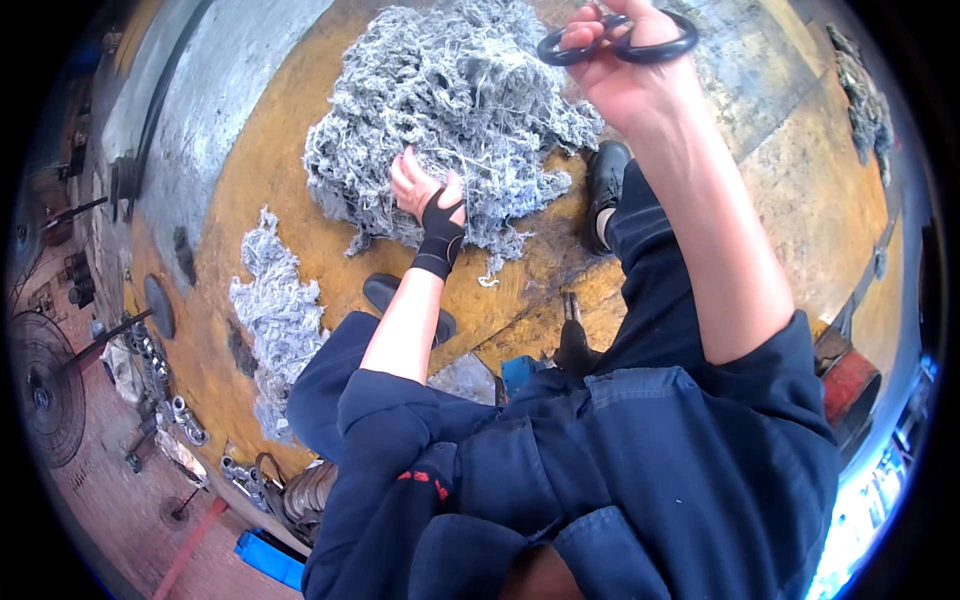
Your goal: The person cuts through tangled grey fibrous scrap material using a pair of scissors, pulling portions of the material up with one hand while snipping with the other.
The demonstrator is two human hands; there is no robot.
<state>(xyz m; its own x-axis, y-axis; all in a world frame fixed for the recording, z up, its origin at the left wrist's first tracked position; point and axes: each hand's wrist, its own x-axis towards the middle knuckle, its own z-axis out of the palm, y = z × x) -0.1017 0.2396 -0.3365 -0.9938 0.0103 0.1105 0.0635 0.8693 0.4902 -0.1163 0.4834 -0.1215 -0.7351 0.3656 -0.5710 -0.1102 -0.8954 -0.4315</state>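
Observation:
A large heap of tangled grey thread waste (440,100) lies in front of me. My left hand (425,190), with a black wrist support (440,237), rests on the heap's near side. Its fingers and thumb are apart, and no separate thing shows in them. Raised at the top edge, my right hand (625,65) grips a pair of scissors (655,48) by its large black loop handles. The blades cannot be seen. A smaller clump of the same grey waste (275,290) sits to the left of my knee.
My shoes (607,180) stand by the heap on the worn yellow surface (480,310). Metal rings and fittings (185,420) line the left edge. Round weight plates (45,390) are farther left. A red cylinder (850,385) stands at right, with dark waste (862,95) at far right.

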